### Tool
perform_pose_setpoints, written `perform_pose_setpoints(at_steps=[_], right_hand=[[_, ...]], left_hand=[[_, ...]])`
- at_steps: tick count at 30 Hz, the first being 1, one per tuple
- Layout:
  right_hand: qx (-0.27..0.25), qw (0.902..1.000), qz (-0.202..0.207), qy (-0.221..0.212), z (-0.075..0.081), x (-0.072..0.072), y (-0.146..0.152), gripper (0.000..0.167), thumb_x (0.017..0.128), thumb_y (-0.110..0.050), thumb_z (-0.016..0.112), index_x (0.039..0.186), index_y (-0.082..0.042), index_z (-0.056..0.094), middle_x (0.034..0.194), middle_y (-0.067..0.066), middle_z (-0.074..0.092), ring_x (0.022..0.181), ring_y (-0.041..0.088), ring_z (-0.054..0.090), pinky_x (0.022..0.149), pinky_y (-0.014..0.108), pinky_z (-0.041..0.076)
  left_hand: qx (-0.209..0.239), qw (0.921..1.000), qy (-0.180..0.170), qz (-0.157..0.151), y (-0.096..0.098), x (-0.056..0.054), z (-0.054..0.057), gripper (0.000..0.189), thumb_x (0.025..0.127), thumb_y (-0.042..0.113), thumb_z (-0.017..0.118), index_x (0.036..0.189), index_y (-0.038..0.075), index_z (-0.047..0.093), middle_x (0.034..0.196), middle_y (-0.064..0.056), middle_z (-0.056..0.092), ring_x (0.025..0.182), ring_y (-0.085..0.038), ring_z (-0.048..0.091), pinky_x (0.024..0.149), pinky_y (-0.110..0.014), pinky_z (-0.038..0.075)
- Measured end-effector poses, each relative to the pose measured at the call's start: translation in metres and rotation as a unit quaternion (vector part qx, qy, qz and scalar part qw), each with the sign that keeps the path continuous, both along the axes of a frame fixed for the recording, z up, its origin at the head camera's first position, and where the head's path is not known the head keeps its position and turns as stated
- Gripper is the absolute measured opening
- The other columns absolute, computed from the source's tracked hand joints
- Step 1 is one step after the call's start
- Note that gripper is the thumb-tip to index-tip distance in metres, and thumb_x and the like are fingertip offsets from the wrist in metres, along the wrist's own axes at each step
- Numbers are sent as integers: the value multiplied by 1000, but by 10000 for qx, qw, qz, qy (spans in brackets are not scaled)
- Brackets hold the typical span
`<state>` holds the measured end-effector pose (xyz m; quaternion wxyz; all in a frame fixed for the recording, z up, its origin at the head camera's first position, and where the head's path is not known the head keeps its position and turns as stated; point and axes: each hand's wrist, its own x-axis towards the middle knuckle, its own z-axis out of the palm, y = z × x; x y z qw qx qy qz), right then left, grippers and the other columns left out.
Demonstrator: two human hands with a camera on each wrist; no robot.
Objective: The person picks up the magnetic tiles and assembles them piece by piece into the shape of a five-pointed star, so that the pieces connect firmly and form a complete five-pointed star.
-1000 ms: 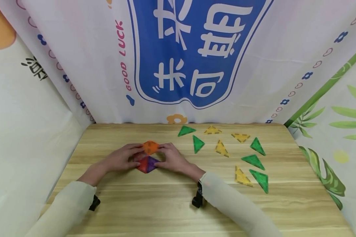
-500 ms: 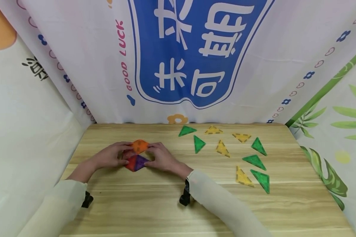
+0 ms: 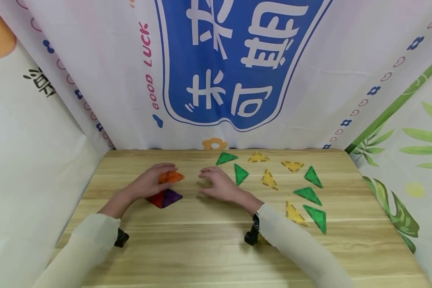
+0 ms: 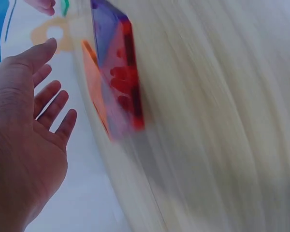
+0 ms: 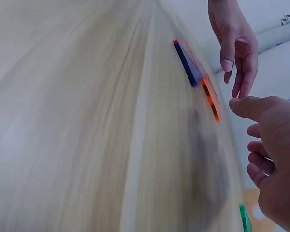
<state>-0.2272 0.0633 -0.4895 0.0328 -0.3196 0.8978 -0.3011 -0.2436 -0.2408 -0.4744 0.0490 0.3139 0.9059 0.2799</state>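
Orange (image 3: pixel 175 176), red (image 3: pixel 156 199) and purple (image 3: pixel 171 197) translucent magnetic tiles stand joined as a small raised shape on the left of the table. My left hand (image 3: pixel 149 183) hovers over it, hiding part of the orange and red pieces. In the left wrist view, the left fingers (image 4: pixel 53 99) are spread and apart from the tiles. My right hand (image 3: pixel 221 186) is off to the shape's right, thumb and fingers parted around nothing. The right wrist view shows the right hand (image 5: pixel 275 150) loosely bent, with the purple and orange tile edges (image 5: pixel 210 99) beyond it.
Several loose triangular tiles lie flat on the right, green ones (image 3: pixel 308 195) and yellow ones (image 3: pixel 294 214). A green tile (image 3: pixel 241 174) is just beyond the right hand. A yellow piece (image 3: pixel 263 239) peeks out by the right wrist camera. A printed curtain (image 3: pixel 187 138) borders the table's back edge.
Both hands held the joined tiles and shifted them left. Since then my right hand has let go and moved right, and my left fingers have come off the shape.
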Motion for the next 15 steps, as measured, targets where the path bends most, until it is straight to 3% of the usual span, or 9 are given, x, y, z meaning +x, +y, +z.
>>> perform_pose_setpoints(at_steps=[6, 15], right_hand=[[-84, 9996, -237, 134, 1, 4, 42, 50, 93, -26, 84, 134, -1, 70, 147, 18, 61, 143, 35, 50, 125, 53, 32], [-245, 9957, -795, 419, -12, 4, 90, 48, 90, -22, 87, 129, 2, 73, 145, 21, 61, 137, 37, 52, 116, 53, 43]], left_hand=[[115, 9998, -48, -152, 34, -8, -1, 56, 100, 15, 75, 149, -2, 57, 156, -25, 50, 146, -47, 44, 118, -64, 38], [51, 9990, -185, -391, 82, -28, -6, 60, 103, 15, 70, 155, -4, 48, 161, -26, 44, 151, -44, 38, 123, -60, 33]])
